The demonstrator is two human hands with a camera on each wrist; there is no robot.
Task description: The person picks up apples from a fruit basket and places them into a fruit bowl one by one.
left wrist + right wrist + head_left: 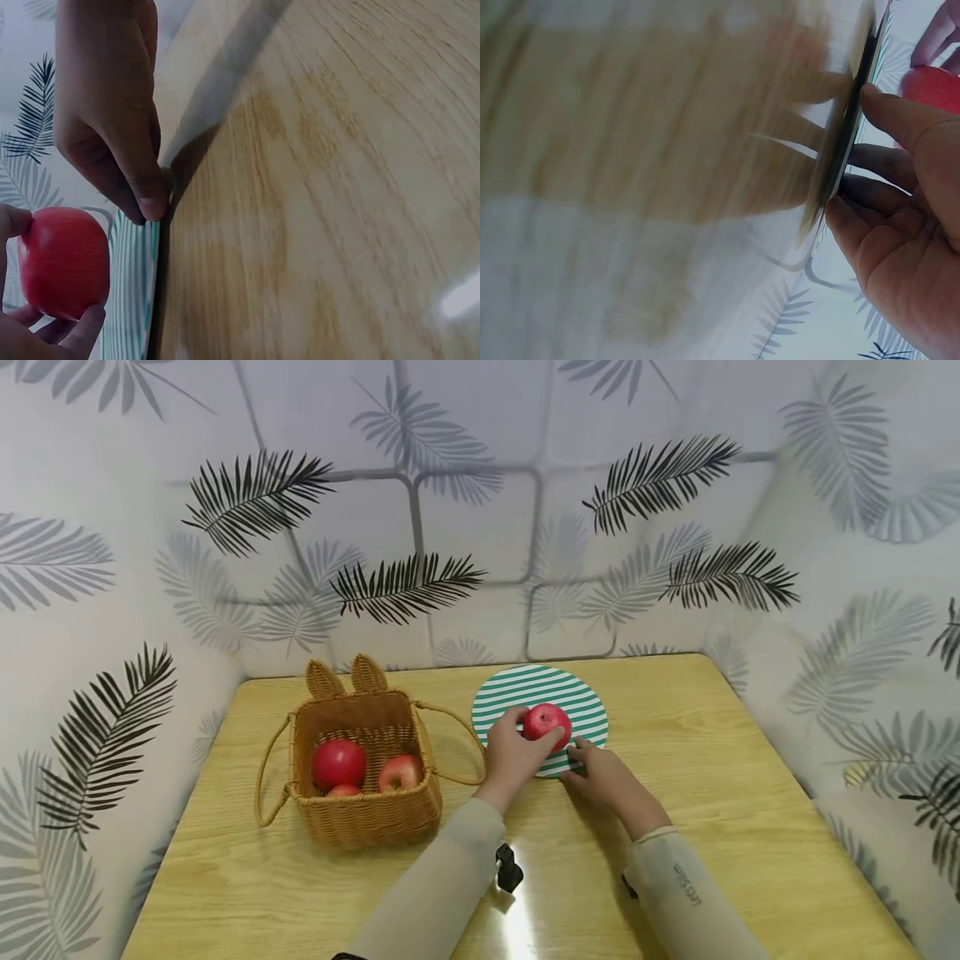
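My left hand (pixel 521 752) grips a red apple (pixel 547 724), thumb on its near side and fingers on its far left. In the head view the apple overlaps a round mat (pixel 495 693) with green and white stripes. At the mat's front right edge, my right hand (pixel 606 783) holds the rim between thumb and fingers. From the left wrist, the thumb and fingertips of that hand (pixel 120 142) come together at the striped edge. The right wrist view shows its thumb and several fingertips along the mat's dark edge (pixel 847 127).
To the left stands a wicker basket (pixel 367 822) with two ear shapes and looped side handles. Inside lie a large red apple (pixel 339 765), a paler one (pixel 401 773) and a partly hidden one (pixel 344 791). Leaf-patterned cloth (pixel 480 535) surrounds the wooden table (pixel 720 777).
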